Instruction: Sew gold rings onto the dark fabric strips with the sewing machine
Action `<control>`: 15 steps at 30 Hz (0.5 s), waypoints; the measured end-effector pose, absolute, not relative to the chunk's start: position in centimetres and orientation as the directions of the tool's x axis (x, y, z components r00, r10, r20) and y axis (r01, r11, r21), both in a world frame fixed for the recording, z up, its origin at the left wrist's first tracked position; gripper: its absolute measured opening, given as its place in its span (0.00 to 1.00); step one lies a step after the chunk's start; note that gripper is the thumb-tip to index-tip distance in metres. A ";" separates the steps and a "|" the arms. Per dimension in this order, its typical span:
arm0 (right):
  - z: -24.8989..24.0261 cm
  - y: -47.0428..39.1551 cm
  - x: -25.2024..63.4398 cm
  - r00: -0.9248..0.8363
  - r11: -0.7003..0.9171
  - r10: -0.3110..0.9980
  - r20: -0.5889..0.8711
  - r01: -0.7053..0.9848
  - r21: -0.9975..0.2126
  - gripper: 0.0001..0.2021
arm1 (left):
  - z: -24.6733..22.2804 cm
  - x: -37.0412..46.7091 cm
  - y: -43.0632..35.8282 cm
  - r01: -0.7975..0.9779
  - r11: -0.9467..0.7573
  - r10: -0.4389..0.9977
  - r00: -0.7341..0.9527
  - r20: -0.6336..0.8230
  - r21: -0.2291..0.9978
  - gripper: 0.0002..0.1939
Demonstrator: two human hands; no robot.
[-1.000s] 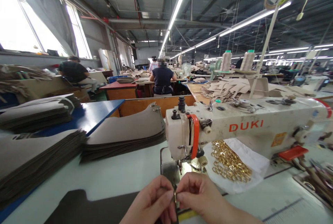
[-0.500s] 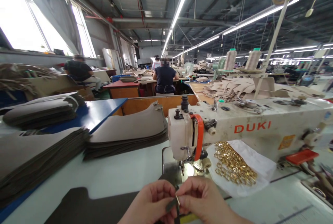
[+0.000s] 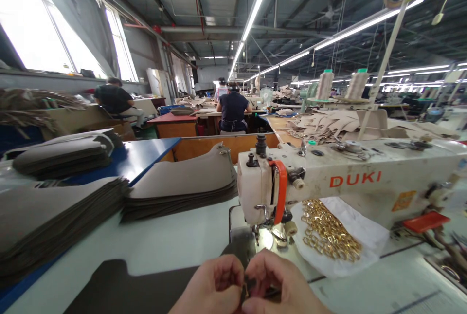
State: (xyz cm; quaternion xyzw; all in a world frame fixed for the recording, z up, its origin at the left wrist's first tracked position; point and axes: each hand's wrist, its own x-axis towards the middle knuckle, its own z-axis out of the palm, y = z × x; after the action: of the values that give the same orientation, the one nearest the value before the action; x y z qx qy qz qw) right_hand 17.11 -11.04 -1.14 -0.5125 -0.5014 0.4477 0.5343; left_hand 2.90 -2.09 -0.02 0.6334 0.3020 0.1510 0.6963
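Low in front of me, my left hand (image 3: 215, 285) is closed, its thumb and fingers pinching a narrow dark strap (image 3: 251, 283). Facing it, my right hand (image 3: 282, 282) curls closed around the same strap, fingertips nearly meeting the left ones. A small gold metal ring (image 3: 245, 289) shows between the fingertips at the strap, mostly hidden. Under and left of the hands lies a dark flat cut panel (image 3: 120, 287); part of it reaches toward the sewing machine (image 3: 251, 187), close beyond my hands.
Gold metal rings (image 3: 330, 236) lie heaped on a white plastic bag (image 3: 372, 229) under the machine arm. Stacks of grey-brown panels (image 3: 182, 177) stand at left, partly by a blue table (image 3: 153, 151). Ahead, a person (image 3: 233, 109) sits with their back to me; others sit farther off.
My fingers have shifted around the strap and ring; the right hand has opened its pinch into a rounder curl. The ring is now more hidden. The view has moved slightly.
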 end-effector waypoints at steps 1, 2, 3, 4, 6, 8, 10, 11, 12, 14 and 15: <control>-1.0 -11.1 17.0 0.104 0.077 0.991 0.085 0.080 -0.994 0.15 | -0.2 2.8 -2.0 0.172 0.121 0.597 0.774 -0.210 0.978 0.05; -1.0 -11.2 17.0 0.111 0.076 0.990 0.089 0.117 -0.990 0.17 | -0.4 2.8 -1.9 0.175 0.083 0.603 0.775 -0.189 0.981 0.05; -1.0 -11.2 17.0 0.118 0.074 0.989 0.092 0.148 -0.986 0.17 | -0.6 2.7 -1.8 0.182 0.044 0.610 0.774 -0.170 0.982 0.05; -1.1 -11.2 17.0 0.128 0.076 0.987 0.100 0.178 -0.981 0.16 | -0.7 2.7 -1.7 0.193 0.014 0.617 0.771 -0.160 0.981 0.05; -1.4 -11.3 17.2 0.133 0.102 0.982 0.135 0.228 -0.968 0.12 | -0.7 2.6 -1.6 0.217 -0.005 0.627 0.761 -0.166 0.976 0.04; -1.6 -11.4 17.5 0.122 0.170 0.970 0.211 0.280 -0.945 0.05 | -0.3 2.7 -1.7 0.220 0.001 0.636 0.753 -0.170 0.976 0.04; -1.8 -11.4 17.7 0.110 0.242 0.951 0.289 0.317 -0.917 0.03 | 0.1 2.7 -1.9 0.189 -0.008 0.655 0.743 -0.138 0.982 0.04; -1.9 -11.3 17.7 0.127 0.268 0.938 0.322 0.324 -0.907 0.03 | 0.2 2.8 -2.0 0.161 -0.023 0.670 0.735 -0.104 0.987 0.04; -2.0 -11.3 17.7 0.148 0.285 0.927 0.344 0.317 -0.905 0.04 | 0.3 2.8 -2.1 0.126 -0.039 0.684 0.727 -0.065 0.991 0.03; -2.3 -11.1 17.7 0.185 0.299 0.917 0.354 0.270 -0.915 0.04 | 0.3 2.8 -2.2 0.052 -0.066 0.707 0.707 0.010 0.996 0.04; -2.5 -11.0 17.7 0.196 0.301 0.916 0.350 0.241 -0.923 0.04 | 0.2 2.8 -2.2 0.023 -0.068 0.710 0.703 0.032 0.997 0.05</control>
State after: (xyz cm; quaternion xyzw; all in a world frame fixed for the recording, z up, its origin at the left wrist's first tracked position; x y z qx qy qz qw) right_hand 17.67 -11.00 -2.50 -0.5141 -0.5628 0.2921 0.5777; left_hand 2.76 -2.18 0.19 0.6773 0.2706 0.2740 0.6269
